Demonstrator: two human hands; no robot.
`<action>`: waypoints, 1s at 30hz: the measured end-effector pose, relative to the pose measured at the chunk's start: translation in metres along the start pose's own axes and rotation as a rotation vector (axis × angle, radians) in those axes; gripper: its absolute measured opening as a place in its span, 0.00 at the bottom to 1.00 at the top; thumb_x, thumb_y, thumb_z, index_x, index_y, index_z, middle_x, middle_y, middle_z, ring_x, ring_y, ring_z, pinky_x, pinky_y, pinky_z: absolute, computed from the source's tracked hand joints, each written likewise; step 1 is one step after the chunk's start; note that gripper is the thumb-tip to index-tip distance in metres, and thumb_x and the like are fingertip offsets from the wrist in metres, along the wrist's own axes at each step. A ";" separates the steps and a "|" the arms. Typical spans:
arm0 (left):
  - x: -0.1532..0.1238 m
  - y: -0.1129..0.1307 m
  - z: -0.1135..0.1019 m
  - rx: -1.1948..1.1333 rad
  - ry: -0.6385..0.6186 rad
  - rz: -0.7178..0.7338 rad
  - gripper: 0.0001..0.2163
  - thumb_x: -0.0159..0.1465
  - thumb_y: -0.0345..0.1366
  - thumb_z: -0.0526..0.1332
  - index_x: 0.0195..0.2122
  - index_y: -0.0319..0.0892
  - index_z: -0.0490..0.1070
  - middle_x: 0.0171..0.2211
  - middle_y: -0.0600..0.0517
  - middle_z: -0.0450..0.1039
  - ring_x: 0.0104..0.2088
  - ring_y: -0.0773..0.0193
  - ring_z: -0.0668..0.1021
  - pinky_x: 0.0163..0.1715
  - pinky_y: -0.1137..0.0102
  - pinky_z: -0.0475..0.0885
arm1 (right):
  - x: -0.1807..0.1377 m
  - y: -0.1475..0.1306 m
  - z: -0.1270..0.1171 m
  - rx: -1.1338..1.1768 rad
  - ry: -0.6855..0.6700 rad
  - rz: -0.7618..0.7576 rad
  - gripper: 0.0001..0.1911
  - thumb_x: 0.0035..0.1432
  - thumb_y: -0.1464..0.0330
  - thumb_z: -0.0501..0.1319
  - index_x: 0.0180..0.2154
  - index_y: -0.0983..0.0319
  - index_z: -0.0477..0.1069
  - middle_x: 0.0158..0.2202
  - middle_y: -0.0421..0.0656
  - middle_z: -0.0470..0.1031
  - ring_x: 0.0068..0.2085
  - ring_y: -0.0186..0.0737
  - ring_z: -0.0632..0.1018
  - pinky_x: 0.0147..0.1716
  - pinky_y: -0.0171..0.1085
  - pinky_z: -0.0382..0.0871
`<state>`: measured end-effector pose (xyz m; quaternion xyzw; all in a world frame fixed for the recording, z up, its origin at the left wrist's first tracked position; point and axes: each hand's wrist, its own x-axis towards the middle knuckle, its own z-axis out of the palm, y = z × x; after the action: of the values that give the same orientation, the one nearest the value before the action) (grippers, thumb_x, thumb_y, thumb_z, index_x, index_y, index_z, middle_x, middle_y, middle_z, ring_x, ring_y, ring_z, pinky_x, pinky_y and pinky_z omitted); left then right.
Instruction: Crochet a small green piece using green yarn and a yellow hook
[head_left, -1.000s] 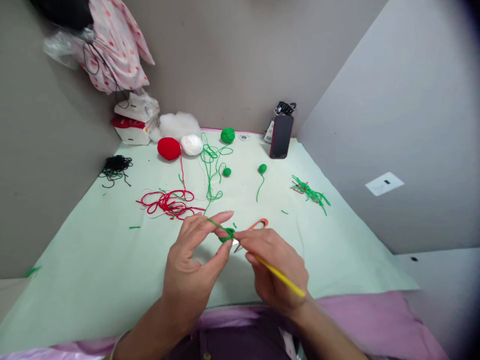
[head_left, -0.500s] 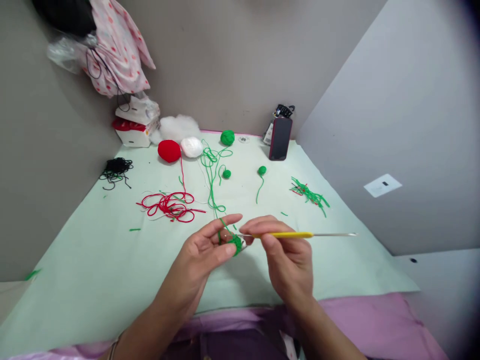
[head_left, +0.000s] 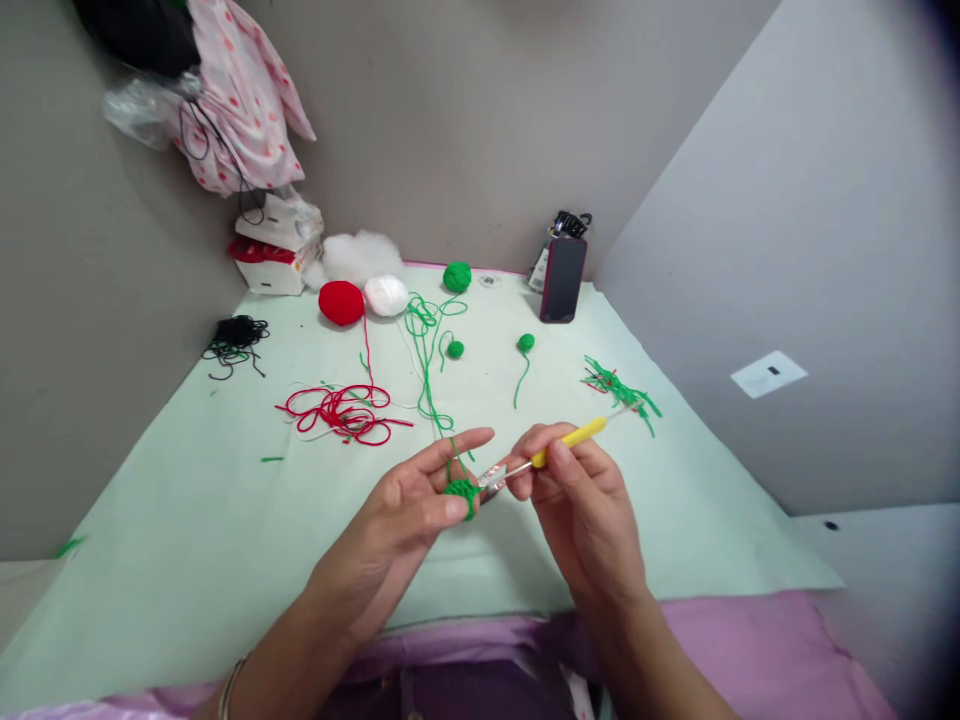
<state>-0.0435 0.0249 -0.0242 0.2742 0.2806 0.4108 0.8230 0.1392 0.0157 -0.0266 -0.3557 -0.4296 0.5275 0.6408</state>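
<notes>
My left hand (head_left: 409, 505) pinches a small green crochet piece (head_left: 463, 490) between thumb and fingers, its index finger stretched out to the right. Green yarn (head_left: 425, 385) runs from the tangle on the table over that hand to the piece. Closed around the yellow handle of a crochet hook (head_left: 574, 440), my right hand (head_left: 589, 500) holds it tilted, the far end up to the right. The hook's near tip reaches the piece's right edge. A shiny silvery bit (head_left: 493, 480) shows beside the piece; I cannot make out what it is.
Beyond my hands lie red yarn loops (head_left: 341, 412), a red ball (head_left: 341, 302), a white ball (head_left: 386, 296) and a green ball (head_left: 457, 277). Two small green balls (head_left: 526, 342) have loose tails. Green scraps (head_left: 622, 390) lie right, black yarn (head_left: 237, 338) left. A phone (head_left: 564, 280) stands at the back.
The crochet hook has swung from nearly level to slanting, its far end now higher. My right hand has turned with it, and the green piece has tilted in my left fingers.
</notes>
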 end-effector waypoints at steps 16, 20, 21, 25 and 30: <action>0.005 -0.008 0.007 -0.048 0.187 0.072 0.25 0.56 0.38 0.81 0.57 0.49 0.85 0.35 0.54 0.79 0.42 0.62 0.78 0.53 0.66 0.70 | -0.016 0.013 0.002 -0.817 -0.132 -0.698 0.23 0.69 0.79 0.64 0.59 0.52 0.81 0.50 0.49 0.87 0.47 0.45 0.85 0.46 0.45 0.82; 0.006 -0.006 0.006 -0.071 0.214 0.079 0.25 0.55 0.35 0.81 0.55 0.47 0.86 0.32 0.56 0.76 0.37 0.66 0.76 0.49 0.69 0.69 | -0.011 0.009 0.004 -0.478 0.019 -0.445 0.14 0.74 0.74 0.61 0.48 0.53 0.84 0.37 0.43 0.85 0.34 0.39 0.81 0.33 0.39 0.79; 0.006 -0.007 0.007 -0.053 0.242 0.120 0.26 0.54 0.35 0.82 0.55 0.49 0.85 0.32 0.57 0.76 0.37 0.66 0.76 0.49 0.69 0.69 | -0.010 0.009 0.006 -0.454 0.018 -0.411 0.13 0.74 0.73 0.61 0.47 0.53 0.84 0.36 0.42 0.84 0.34 0.39 0.81 0.32 0.38 0.78; 0.006 -0.013 0.012 -0.032 0.241 0.163 0.28 0.55 0.36 0.82 0.58 0.51 0.83 0.34 0.56 0.79 0.40 0.63 0.77 0.50 0.67 0.70 | -0.012 0.017 0.009 -0.742 -0.065 -0.633 0.19 0.70 0.78 0.64 0.55 0.53 0.83 0.45 0.46 0.85 0.43 0.42 0.84 0.40 0.40 0.80; 0.006 -0.013 0.015 -0.080 0.174 0.067 0.29 0.56 0.36 0.81 0.59 0.47 0.82 0.37 0.54 0.80 0.41 0.62 0.76 0.55 0.64 0.68 | -0.013 0.019 0.010 -0.692 -0.047 -0.620 0.21 0.70 0.80 0.64 0.55 0.52 0.83 0.44 0.45 0.84 0.43 0.41 0.84 0.39 0.38 0.80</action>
<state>-0.0234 0.0199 -0.0245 0.2138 0.3252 0.4714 0.7914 0.1223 0.0062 -0.0422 -0.3912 -0.6807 0.1446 0.6022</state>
